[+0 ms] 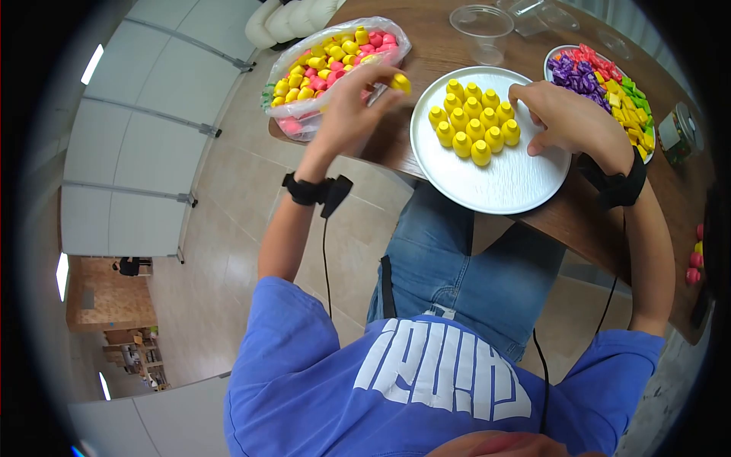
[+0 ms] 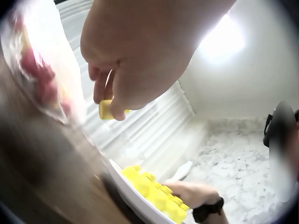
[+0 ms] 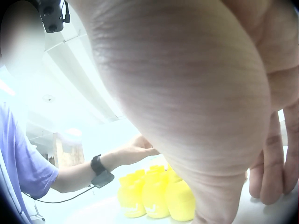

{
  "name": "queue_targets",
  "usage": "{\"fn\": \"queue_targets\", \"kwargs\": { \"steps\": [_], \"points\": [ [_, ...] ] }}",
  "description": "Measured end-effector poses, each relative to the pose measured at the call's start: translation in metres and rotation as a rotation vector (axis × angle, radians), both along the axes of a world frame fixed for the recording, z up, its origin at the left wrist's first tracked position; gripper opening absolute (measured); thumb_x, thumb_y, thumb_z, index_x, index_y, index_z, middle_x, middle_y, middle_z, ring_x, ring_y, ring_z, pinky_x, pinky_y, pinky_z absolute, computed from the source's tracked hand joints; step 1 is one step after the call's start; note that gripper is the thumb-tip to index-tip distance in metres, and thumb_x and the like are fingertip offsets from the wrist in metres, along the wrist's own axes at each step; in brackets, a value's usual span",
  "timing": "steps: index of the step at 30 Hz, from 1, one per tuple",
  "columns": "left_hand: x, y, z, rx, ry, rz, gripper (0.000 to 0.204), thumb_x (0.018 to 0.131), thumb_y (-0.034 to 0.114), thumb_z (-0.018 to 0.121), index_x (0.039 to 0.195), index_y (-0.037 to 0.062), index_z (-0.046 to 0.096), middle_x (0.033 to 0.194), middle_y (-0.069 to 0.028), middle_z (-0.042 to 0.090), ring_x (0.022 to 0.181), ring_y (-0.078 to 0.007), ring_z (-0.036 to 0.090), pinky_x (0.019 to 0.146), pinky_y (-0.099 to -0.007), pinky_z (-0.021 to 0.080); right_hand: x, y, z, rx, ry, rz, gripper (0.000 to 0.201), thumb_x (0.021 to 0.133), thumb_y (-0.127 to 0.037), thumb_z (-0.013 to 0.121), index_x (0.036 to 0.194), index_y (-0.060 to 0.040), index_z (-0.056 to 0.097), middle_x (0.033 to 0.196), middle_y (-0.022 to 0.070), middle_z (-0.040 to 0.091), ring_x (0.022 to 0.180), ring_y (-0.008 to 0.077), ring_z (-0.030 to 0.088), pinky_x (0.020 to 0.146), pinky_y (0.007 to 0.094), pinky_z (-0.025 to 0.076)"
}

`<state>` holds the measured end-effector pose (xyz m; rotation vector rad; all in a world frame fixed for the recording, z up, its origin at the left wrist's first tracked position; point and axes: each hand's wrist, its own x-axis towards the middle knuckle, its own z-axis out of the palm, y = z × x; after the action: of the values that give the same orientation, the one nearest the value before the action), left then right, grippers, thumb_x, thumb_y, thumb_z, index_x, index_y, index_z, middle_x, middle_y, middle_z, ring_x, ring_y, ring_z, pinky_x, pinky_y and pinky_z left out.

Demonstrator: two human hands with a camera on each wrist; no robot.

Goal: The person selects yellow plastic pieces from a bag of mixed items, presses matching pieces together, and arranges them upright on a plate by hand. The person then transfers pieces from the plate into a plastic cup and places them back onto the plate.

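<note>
- One yellow cap (image 1: 401, 83) is pinched in the left hand (image 1: 352, 103), just near the bag (image 1: 335, 46).
- Right hand (image 1: 567, 122) rests curled on the plate (image 1: 510, 183), holding nothing, touching the yellow cluster (image 1: 474, 122).

— Left hand (image 1: 346, 107)?
— Pinching a yellow piece (image 1: 401, 83) beside the bag of pink and yellow pieces (image 1: 335, 57).
— Right hand (image 1: 567, 118)?
— Resting on the white plate (image 1: 502, 183), fingertips touching the cluster of yellow pieces (image 1: 474, 122).

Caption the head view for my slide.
Left hand pinches a yellow piece; right hand rests on the white plate.
</note>
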<state>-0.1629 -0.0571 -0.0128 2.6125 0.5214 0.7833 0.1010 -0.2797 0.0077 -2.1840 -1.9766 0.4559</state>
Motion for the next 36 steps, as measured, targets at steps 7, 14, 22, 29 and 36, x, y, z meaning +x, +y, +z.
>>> {"fn": "queue_targets", "kwargs": {
  "steps": [7,14,22,29,36],
  "points": [
    [0.011,-0.025,-0.007,-0.130,0.065,-0.201,0.033,0.093,0.013,0.077,0.125,0.0058,0.072,0.112,-0.0063,0.075,0.096,-0.0140,0.067,0.084,-0.0281,0.054,0.000,-0.001,-0.001,0.028,0.006,0.006,0.071,0.070,-0.007,0.090,0.132,-0.0067,0.057,0.103,0.0140,0.065,0.101,0.0313,0.064,0.088,0.0416,0.051],
    [0.008,-0.027,-0.005,-0.210,0.036,-0.235,0.032,0.089,0.009,0.079,0.120,0.0025,0.071,0.112,-0.0088,0.075,0.097,-0.0174,0.073,0.086,-0.0309,0.058,0.000,0.001,-0.003,0.017,0.007,0.014,0.068,0.070,-0.006,0.089,0.130,-0.0064,0.057,0.102,0.0144,0.065,0.100,0.0316,0.065,0.088,0.0417,0.051],
    [-0.003,0.019,0.012,-0.111,-0.107,-0.133,0.023,0.091,0.005,0.075,0.113,0.0003,0.071,0.105,-0.0080,0.076,0.095,-0.0157,0.074,0.086,-0.0302,0.059,0.002,-0.001,-0.005,0.063,0.019,0.015,0.066,0.070,-0.006,0.089,0.127,-0.0042,0.057,0.100,0.0147,0.065,0.099,0.0326,0.065,0.087,0.0424,0.052],
    [-0.041,0.176,0.003,0.259,0.027,0.306,0.024,0.092,0.006,0.068,0.114,0.0019,0.073,0.112,-0.0171,0.075,0.099,-0.0332,0.074,0.088,-0.0404,0.059,0.002,0.001,-0.002,0.037,0.019,0.011,0.066,0.070,-0.007,0.090,0.127,-0.0043,0.057,0.101,0.0152,0.065,0.099,0.0323,0.065,0.087,0.0427,0.052],
    [-0.040,0.189,-0.005,0.460,0.401,0.277,0.032,0.088,0.015,0.071,0.118,0.0042,0.073,0.113,-0.0195,0.074,0.108,-0.0406,0.069,0.095,-0.0477,0.055,0.000,0.000,0.000,0.013,0.026,-0.007,0.066,0.070,-0.008,0.090,0.127,-0.0048,0.057,0.103,0.0152,0.066,0.101,0.0324,0.065,0.088,0.0424,0.052]
  ]
}}
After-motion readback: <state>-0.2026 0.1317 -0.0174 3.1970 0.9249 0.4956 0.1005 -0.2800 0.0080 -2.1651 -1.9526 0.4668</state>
